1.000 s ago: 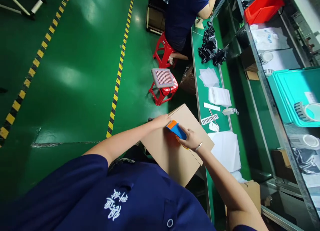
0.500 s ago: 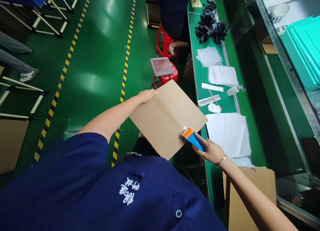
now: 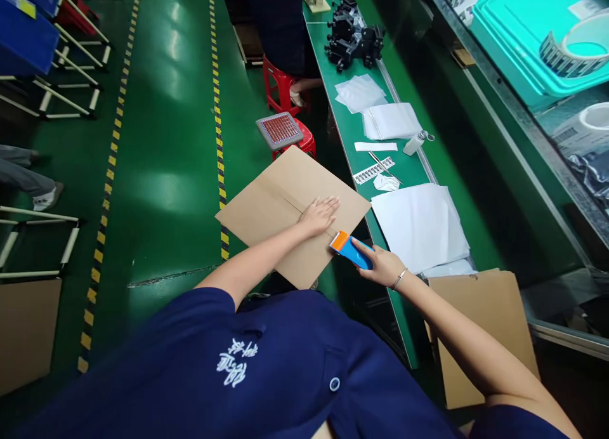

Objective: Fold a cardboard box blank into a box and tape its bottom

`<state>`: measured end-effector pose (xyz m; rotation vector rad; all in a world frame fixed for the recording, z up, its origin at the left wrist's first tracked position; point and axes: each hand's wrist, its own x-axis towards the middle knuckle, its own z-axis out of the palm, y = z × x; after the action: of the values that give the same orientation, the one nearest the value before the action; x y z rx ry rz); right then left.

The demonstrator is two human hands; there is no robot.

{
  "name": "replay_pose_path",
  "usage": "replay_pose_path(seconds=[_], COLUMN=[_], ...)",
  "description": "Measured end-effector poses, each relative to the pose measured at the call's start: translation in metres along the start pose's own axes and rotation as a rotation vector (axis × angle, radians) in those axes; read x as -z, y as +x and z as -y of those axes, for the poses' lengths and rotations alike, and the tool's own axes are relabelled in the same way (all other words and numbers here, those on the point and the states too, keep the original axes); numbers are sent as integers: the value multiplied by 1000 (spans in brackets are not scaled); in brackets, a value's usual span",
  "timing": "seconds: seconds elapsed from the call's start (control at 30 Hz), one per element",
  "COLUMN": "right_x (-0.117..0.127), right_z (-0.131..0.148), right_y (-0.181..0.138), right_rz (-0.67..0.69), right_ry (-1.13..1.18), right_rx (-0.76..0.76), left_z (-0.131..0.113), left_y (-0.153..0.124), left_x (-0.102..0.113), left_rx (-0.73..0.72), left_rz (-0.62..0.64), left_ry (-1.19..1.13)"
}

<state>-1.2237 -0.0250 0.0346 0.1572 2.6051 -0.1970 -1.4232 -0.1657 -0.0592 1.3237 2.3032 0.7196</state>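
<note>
1. The left hand (image 3: 320,214) lies spread flat on the cardboard box (image 3: 290,214) (near its seam).
2. The right hand (image 3: 380,266) grips the tape dispenser (image 3: 351,250) at the box's edge.
3. Uneven pressure could wrinkle the tape.

A long green bench (image 3: 354,131) runs along the right side. On it lie a heap of black parts (image 3: 353,40) at the far end, then loose white sheets (image 3: 359,91), a neat stack of white sheets (image 3: 391,120), a small white bottle (image 3: 415,142), a white strip (image 3: 375,146), a strip of labels (image 3: 372,171) and what looks like a crumpled scrap (image 3: 385,183). Nearest, a large white sheet (image 3: 419,226) covers the bench's surface.
</note>
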Motion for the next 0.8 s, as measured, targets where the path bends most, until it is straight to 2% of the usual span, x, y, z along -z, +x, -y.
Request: replay_pose_path(seconds=[0.1,0.17,0.27,0.37,0.47,0.53,0.6,0.63,0.7,0.73,0.8], right_x=[-7,-8,-8,-18,-44,-64,-81,-87,-93,-93,-91], right_z=[-5,-1,5,-12,-55,-86,-104,-106,-97,-88,-66], right_y=[-6,-4,-3,-25,-81,-124,-152,-156,-140,-122,-74], right_rz=[-10,-13,-5,7,23,25,25,43,145,221,360], right_ry=[8,11,27,55,53,35,29,26,20,16,22], right_rx=[-18,-13,-1,1,-37,-69,-72,-86,-139,-176,-198], left_z=[0,-8,-27,-36,-30,-26,-26,-28,-32,-33,-34], left_y=[4,8,9,6,7,10,13,15,17,19,23], left_x=[6,7,-8,-24,-28,-26,-25,-25,-27,-29,-36], left_rx=[34,38,-62,-188,-353,-529,-721,-800,-886,-873,-756], left_rz=[-15,-26,-87,-70,108,267,441,521,663,734,855], left_ry=[-85,-106,-252,-334,-161,-38,51,79,109,119,146])
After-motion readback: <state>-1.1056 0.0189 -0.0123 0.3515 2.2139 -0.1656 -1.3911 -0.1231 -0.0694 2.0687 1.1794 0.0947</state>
